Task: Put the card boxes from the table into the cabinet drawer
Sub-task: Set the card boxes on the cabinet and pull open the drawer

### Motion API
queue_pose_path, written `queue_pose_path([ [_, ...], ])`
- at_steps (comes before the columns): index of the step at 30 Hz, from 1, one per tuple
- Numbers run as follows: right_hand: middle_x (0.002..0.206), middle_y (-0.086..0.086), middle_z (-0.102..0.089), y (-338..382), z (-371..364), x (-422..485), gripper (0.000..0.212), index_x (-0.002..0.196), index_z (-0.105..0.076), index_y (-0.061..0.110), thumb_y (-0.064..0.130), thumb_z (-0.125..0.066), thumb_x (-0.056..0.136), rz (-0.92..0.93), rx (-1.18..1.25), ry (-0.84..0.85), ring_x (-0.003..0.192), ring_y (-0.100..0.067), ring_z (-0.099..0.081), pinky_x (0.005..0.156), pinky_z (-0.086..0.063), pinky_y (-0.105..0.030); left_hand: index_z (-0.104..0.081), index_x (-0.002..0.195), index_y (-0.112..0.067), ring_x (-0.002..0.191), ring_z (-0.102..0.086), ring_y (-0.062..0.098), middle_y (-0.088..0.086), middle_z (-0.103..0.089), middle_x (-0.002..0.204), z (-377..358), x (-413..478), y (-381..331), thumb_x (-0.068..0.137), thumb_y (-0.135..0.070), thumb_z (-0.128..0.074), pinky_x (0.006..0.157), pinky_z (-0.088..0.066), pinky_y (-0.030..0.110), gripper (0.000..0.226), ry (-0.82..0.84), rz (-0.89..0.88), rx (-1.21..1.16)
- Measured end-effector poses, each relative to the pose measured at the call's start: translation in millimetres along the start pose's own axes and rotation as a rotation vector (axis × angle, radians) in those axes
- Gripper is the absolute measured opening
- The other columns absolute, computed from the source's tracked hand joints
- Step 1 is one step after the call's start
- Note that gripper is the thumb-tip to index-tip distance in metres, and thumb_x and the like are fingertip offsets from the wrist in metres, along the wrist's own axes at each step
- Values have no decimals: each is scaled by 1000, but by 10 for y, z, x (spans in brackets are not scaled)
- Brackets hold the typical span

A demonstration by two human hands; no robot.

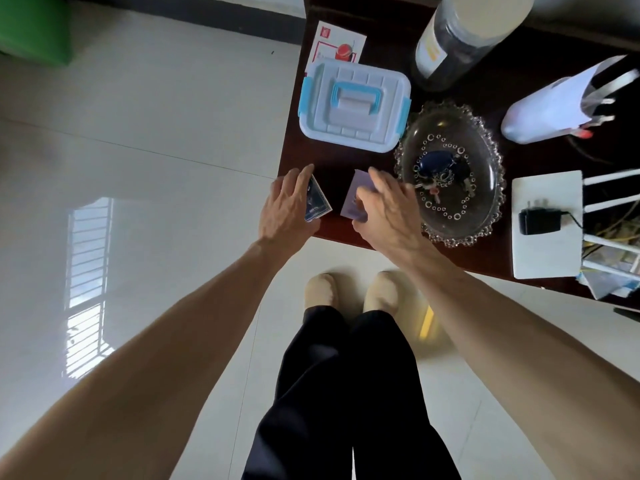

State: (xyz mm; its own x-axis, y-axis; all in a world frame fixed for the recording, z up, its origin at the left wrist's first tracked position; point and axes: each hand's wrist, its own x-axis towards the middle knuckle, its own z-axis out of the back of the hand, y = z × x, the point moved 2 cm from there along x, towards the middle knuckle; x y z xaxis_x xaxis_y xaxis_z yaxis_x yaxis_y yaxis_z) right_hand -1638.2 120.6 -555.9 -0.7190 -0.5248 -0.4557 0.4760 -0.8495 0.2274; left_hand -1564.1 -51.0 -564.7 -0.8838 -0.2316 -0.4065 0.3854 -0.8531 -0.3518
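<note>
The desk (346, 161) is dark reddish brown. 1 card box (317, 202) is dark blue with pale print, the other (356, 195) plain lilac. The storage box (353, 105) is white with sky-blue clips (handle too). The glass dish (485, 216) carries bubble rings.

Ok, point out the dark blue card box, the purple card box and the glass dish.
dark blue card box (318, 202), head view, its printed top face
purple card box (354, 195), head view, its bare top face
glass dish (485, 140), head view, its beaded rim
</note>
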Motion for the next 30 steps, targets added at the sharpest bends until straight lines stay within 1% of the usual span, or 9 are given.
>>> queue_pose_path([
  [3,159,-10,-37,9,-22,52,34,112,-66,17,28,-73,81,-22,-23,15,142,-27,-39,108,-33,-47,-23,153,-19,138,-37,30,7,-38,152,-59,39,15,76,-29,-78,112,-38,44,95,17,12,28],
  [10,161,-11,-32,14,-105,91,39,119,-63,18,31,-72,83,-30,-66,27,145,-28,-35,109,-30,-45,-25,153,-19,138,-37,29,7,-39,151,-117,76,29,73,-26,-80,111,-35,44,97,-15,-1,64],
  [14,167,-12,-20,0,-92,24,43,123,-62,20,37,-72,85,-18,-34,66,152,-26,-26,115,-28,-44,-17,155,-26,150,-18,30,8,-20,163,-112,61,-11,73,-37,-81,119,-20,48,105,96,77,18],
  [16,165,-13,-27,1,-39,-129,42,121,-64,19,36,-74,84,-36,77,37,147,-28,-36,114,-32,-44,-17,155,-28,151,-16,27,5,-18,164,-56,4,-75,78,-41,-76,120,-18,47,98,59,159,-114],
  [18,152,-11,-48,4,-14,-375,38,118,-66,18,31,-73,84,-84,286,-21,127,-28,-56,104,-45,-43,-28,149,-27,143,-32,23,2,-34,156,26,-139,-137,81,-39,-71,114,-31,43,81,-67,311,-340],
  [21,110,4,-71,-52,-103,-833,20,105,-68,23,30,-66,86,-223,631,3,98,-14,-67,86,-53,-38,-50,123,-24,99,-59,10,-4,-62,116,85,-500,-216,81,-33,-62,83,-52,34,45,-247,595,-745],
  [23,99,11,-74,-144,-255,-1143,13,98,-69,27,33,-63,88,-371,769,103,92,-7,-68,80,-53,-32,-54,114,-20,87,-63,14,2,-66,107,-4,-715,-232,86,-29,-59,74,-52,32,30,-173,835,-986],
  [26,111,4,-72,-361,-574,-1489,19,108,-70,21,30,-61,93,-502,734,217,105,-14,-66,90,-51,-31,-58,112,-6,87,-66,28,18,-65,107,-217,-915,-329,93,-18,-57,76,-54,32,22,103,1105,-1382],
  [30,138,-3,-58,-657,-847,-1586,40,133,-59,19,34,-58,95,-525,565,306,124,-22,-57,104,-48,-41,-54,121,-7,90,-69,31,20,-67,113,-474,-916,-483,92,-21,-60,87,-57,36,33,245,1153,-1530],
])
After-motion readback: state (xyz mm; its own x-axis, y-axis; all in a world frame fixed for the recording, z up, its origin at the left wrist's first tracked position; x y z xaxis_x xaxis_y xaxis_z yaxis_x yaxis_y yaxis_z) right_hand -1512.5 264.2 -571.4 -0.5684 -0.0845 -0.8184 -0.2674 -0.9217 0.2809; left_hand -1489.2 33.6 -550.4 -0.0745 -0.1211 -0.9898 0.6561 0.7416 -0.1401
